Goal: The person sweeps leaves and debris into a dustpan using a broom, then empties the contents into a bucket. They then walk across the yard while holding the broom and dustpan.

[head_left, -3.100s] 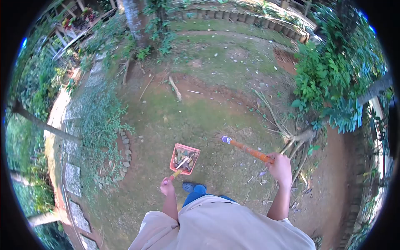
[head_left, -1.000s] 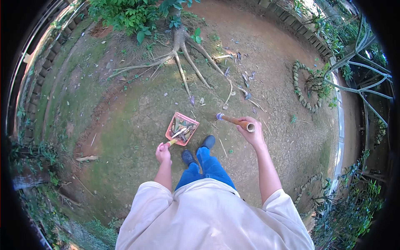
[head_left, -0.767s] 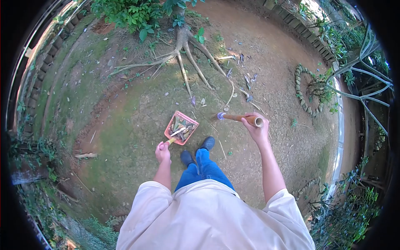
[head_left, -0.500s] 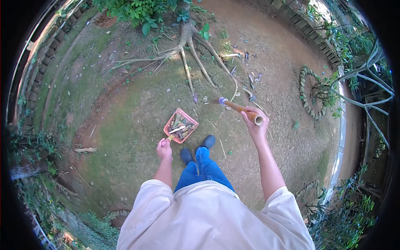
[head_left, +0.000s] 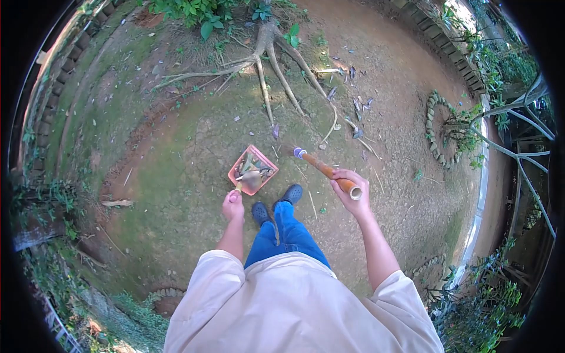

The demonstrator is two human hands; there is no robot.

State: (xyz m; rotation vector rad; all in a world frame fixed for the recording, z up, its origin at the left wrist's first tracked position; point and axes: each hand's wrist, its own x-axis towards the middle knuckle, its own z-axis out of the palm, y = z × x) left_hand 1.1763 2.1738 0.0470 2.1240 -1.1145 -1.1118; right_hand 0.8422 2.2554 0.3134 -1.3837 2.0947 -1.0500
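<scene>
orange-pink plastic dustpan (head_left: pixel 253 169): held just above the ground, near the middle of the view, just ahead of the person's shoes. filled with dry leaves and twigs. its short handle runs back toward the person.

left hand (head_left: pixel 233 205): closed in a fist round the end of the dustpan handle, fingers fully curled; arm bare below a pale sleeve.

right hand (head_left: pixel 352 193): wrapped shut round the upper part of a bamboo broom handle (head_left: pixel 327 170), with the hollow cut end showing just past the fist. the handle slants away to the far left, ending at a blue-and-white bound collar; bristles beyond it are too blurred to make out. the collar sits just right of the dustpan, apart from it.

dark shoes (head_left: pixel 276 203): two, side by side on bare ground, below the dustpan; blue trouser legs above them.

ground (head_left: pixel 176 176): packed brown earth with mossy green patches to the left.

tree roots (head_left: pixel 276 76): spreading from the far middle toward the broom end, with fallen leaves scattered to their right.

stone ring (head_left: pixel 438 126): small stones set in a loop round a plant, far right, well apart from both hands.
</scene>
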